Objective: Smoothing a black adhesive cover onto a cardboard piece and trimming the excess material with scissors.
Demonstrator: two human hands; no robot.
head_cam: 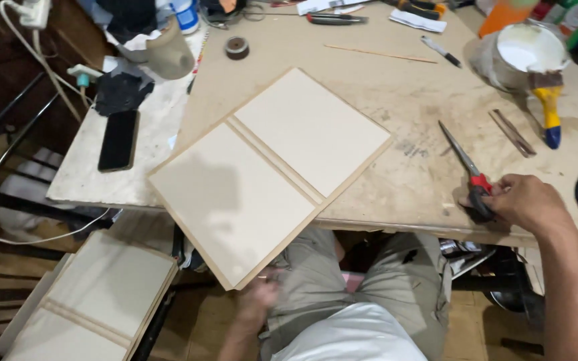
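Observation:
A brown sheet with two pale boards glued on it [272, 170] lies across the near edge of the worktable [396, 87], its lower corner hanging over my lap. My left hand [259, 294] is blurred just below that overhanging corner, at or near its edge; I cannot tell whether it grips it. My right hand [526, 200] rests on the table's front edge at the right, closed around the red and black handles of a pair of scissors [464, 162] whose blades point up and away to the left.
A white tub of glue [526, 50] with a yellow-handled brush [548, 107] stands at the back right. A tape roll [237, 47], a thin stick [379, 53], a pen [441, 51] and a black phone [118, 139] lie around. Another similar board [95, 294] lies low on the left.

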